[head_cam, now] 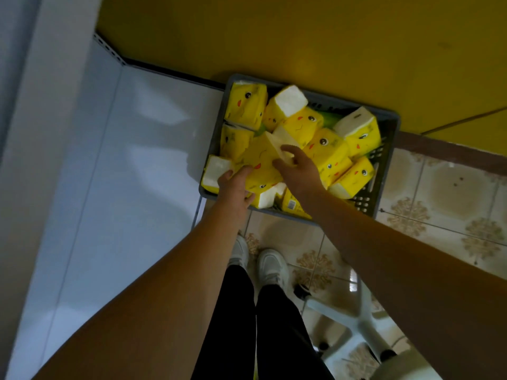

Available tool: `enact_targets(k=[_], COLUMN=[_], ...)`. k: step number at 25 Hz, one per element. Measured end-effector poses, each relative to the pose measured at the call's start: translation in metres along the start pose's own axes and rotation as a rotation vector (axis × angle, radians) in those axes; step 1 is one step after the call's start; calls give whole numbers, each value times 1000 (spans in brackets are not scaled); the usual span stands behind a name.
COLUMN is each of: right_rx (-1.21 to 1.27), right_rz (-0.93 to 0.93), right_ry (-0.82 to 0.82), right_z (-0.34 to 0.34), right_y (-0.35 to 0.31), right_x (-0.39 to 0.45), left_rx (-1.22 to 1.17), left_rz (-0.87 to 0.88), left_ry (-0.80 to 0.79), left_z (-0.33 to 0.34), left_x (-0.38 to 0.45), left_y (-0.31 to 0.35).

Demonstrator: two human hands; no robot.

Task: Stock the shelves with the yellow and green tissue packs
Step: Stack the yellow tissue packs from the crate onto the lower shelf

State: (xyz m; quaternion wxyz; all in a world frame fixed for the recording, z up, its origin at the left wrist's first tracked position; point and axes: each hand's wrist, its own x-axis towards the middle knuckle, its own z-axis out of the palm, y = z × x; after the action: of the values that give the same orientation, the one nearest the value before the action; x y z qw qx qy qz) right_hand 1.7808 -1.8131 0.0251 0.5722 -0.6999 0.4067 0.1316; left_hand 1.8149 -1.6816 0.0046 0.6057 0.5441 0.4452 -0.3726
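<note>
Both hands (pixel 236 185) gripping tissue pack (pixel 260 163), crate (pixel 384 171)

Yellow tissue packs (pixel 325 149) printed with cartoon faces lay jumbled in a grey crate (pixel 386 157) on the floor, tilted at all angles, several showing white ends. One yellow pack (pixel 260 163) was tipped up near the crate's front left. A sliver of a green pack (pixel 329 119) showed beneath the pile.

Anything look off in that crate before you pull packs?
Nothing damaged or spilled. The yellow tissue packs lie jumbled at all angles in the grey crate; green barely shows underneath.
</note>
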Motion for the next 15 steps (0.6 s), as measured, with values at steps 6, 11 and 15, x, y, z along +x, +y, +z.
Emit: enact_targets(k=[6,11,15], right_rx=[182,39,26], right_rz=[79,-61,-104], right_ry=[4,-89,-170], right_z=[-24,-28,-26], right_y=[-34,-55,-50], right_x=[-64,-125,-170], left_rx=[183,283,260], left_rz=[231,370,404], left_ry=[-13,-42,-41], left_z=[-19,-39,-61], left_x=[-70,-127,-162], left_y=[20,20,-4])
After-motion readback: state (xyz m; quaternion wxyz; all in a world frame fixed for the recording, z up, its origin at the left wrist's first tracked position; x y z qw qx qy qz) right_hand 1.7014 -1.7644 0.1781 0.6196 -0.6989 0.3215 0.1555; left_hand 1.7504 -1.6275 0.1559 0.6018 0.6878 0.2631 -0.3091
